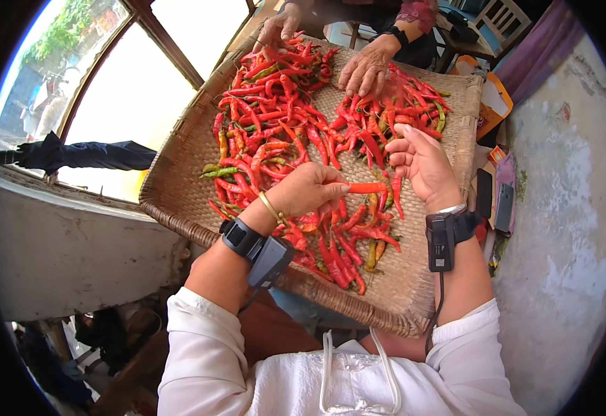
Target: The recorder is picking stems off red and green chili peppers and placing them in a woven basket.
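Observation:
My left hand (pixel 304 188) is closed, pinching a red chili pepper (pixel 366 188) between thumb and fingertips. The pepper points to the right, above a loose heap. Just right of it my right hand (pixel 422 165) hovers with the palm turned inward, its fingers loosely bent and apart, and nothing visible in it. Below both hands lies a wide woven basket tray (pixel 414 270) with a raised rim. A large pile of red chili peppers (pixel 261 111) fills its far left, a smaller pile lies at the far right, and some green ones (pixel 221 172) are mixed in.
Across the tray, another person's hands (pixel 366 67) reach into the peppers. A folded dark umbrella (pixel 84 154) lies by the window at left. On the right, a phone (pixel 504 206) and an orange box (pixel 493 104) sit beside the tray, near the wall. A wooden chair (pixel 500 24) stands behind.

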Available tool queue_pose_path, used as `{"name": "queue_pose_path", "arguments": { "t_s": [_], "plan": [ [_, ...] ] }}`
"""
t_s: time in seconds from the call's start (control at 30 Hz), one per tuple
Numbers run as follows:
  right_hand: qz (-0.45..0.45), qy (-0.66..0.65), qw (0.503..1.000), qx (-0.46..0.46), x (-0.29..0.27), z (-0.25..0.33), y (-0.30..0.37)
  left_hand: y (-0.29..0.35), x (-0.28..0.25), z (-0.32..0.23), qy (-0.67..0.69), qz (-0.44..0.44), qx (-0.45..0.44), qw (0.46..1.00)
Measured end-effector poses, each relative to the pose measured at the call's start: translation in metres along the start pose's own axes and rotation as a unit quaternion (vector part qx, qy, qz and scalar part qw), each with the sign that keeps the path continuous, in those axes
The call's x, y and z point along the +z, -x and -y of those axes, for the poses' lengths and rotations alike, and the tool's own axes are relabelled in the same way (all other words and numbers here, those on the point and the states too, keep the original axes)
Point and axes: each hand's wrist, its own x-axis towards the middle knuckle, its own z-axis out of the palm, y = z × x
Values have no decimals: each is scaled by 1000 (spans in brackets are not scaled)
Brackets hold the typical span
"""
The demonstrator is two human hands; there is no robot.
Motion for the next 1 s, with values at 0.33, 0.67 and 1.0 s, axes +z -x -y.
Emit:
{"name": "queue_pose_path", "arguments": {
  "t_s": [0.33,0.67,1.0],
  "plan": [
    [228,307,920,89,36,-25,12,18,-28,2,99,-85,0,991],
    [-8,-203,978,54,8,-18,-9,3,-69,50,-497,-325,-8,805],
    [75,-59,993,69,20,-27,-2,-13,-77,71,-506,-231,-71,828]
  ]
}}
